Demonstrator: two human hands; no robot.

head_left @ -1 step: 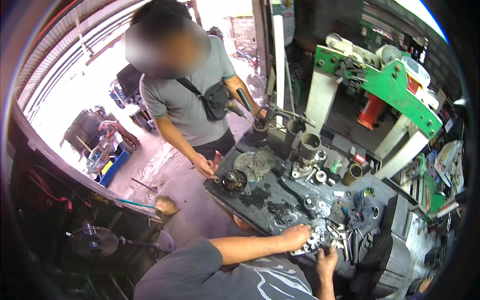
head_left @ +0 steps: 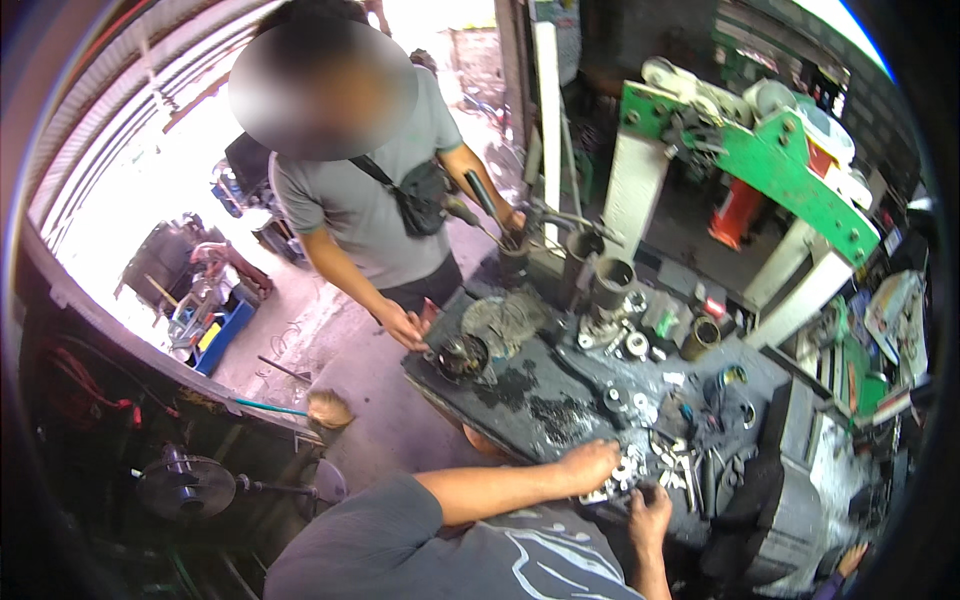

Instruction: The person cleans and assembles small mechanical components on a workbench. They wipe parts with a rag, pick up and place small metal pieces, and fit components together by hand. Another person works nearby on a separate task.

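My left hand is closed, its fingers bunched over small silvery metal parts near the front edge of the dark workbench. Whatever its fingertips hold is hidden. Just to the right, my right hand is also closed, with a small dark piece at its fingers that I cannot name. Several wrenches lie beyond it on the bench top. Farther back stands an open metal cylinder, with more machined parts around its base.
Across the bench a person in a grey shirt has one hand at a metal cylinder with a handled tool. A round dark part and a dirty rag lie near them. A green-and-white frame stands behind; another person's hand shows lower right.
The whole view has shifted slightly. Both my hands stay at the same spots on the bench, with no clear change in their grip.
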